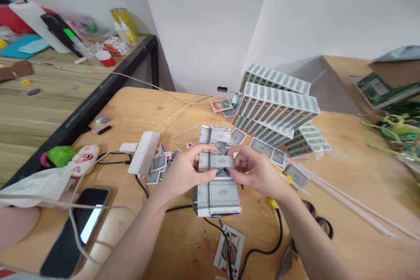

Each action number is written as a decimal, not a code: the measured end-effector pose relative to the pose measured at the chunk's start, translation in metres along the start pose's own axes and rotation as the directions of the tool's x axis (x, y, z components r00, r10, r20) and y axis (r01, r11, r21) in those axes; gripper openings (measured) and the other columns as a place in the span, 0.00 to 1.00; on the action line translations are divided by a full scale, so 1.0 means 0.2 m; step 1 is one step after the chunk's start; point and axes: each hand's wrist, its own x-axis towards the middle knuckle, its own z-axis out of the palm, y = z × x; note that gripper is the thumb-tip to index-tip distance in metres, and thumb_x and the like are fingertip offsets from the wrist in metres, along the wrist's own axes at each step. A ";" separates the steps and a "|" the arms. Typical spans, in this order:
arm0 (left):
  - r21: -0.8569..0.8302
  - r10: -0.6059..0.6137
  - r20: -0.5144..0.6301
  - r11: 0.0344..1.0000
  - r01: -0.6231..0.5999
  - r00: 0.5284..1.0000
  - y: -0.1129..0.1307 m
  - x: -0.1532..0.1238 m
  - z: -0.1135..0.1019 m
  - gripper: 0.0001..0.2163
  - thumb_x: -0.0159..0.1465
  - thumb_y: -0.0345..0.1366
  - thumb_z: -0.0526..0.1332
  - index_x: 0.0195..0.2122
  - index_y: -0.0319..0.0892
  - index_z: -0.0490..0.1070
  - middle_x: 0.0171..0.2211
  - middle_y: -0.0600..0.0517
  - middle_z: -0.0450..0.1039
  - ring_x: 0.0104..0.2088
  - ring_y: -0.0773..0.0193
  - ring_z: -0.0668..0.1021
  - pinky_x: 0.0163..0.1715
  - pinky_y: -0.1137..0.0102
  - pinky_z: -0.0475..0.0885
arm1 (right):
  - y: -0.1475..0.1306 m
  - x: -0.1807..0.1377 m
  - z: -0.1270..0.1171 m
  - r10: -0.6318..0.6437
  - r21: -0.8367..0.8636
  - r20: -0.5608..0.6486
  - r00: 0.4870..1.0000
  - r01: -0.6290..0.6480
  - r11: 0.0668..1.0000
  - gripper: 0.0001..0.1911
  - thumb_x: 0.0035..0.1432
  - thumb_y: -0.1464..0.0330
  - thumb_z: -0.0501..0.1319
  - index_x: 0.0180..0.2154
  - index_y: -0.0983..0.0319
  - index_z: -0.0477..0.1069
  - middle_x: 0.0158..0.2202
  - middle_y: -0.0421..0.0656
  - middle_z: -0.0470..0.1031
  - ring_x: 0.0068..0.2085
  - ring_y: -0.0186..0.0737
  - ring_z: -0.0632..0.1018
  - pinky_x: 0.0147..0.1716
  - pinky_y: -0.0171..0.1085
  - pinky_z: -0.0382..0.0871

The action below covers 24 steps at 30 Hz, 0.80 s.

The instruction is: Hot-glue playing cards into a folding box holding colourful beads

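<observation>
Head view: left grip and right grip hold card structure.

Smooth paper card structure, wood-grain tabletop, glossy phone screen, matt plastic power strip

Underside of card block hidden

Card-built piece — grey and white, bears a fine lattice and central medallions. Stacked boxes — dark green and white. The table shows tan wood grain.
</observation>
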 end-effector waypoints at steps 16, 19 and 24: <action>-0.015 0.029 -0.014 0.999 -0.029 0.999 -0.03 -0.03 0.04 0.18 0.61 0.39 0.61 0.52 0.43 0.69 0.33 0.51 0.75 0.26 0.69 0.71 0.24 0.75 0.64 | 0.00 0.00 0.01 0.008 -0.004 -0.024 1.000 -0.008 1.000 0.12 0.54 0.66 0.62 0.42 0.60 0.66 0.21 0.31 0.60 0.21 0.28 0.64 0.19 0.30 0.59; 0.013 0.046 -0.037 0.999 -0.045 0.998 -0.02 -0.02 0.04 0.18 0.61 0.40 0.60 0.51 0.43 0.71 0.34 0.50 0.76 0.24 0.70 0.69 0.22 0.75 0.62 | 0.00 0.00 0.01 0.017 -0.015 -0.025 1.000 -0.017 1.000 0.12 0.55 0.65 0.62 0.42 0.60 0.66 0.21 0.30 0.59 0.21 0.27 0.63 0.20 0.30 0.58; 0.002 0.018 -0.112 1.000 -0.018 0.994 0.00 -0.01 0.07 0.16 0.60 0.39 0.60 0.47 0.39 0.74 0.25 0.53 0.72 0.21 0.71 0.63 0.19 0.75 0.56 | 0.01 -0.02 0.01 0.007 -0.042 -0.046 0.999 -0.009 0.999 0.13 0.55 0.66 0.62 0.43 0.60 0.65 0.22 0.31 0.59 0.22 0.28 0.64 0.21 0.31 0.59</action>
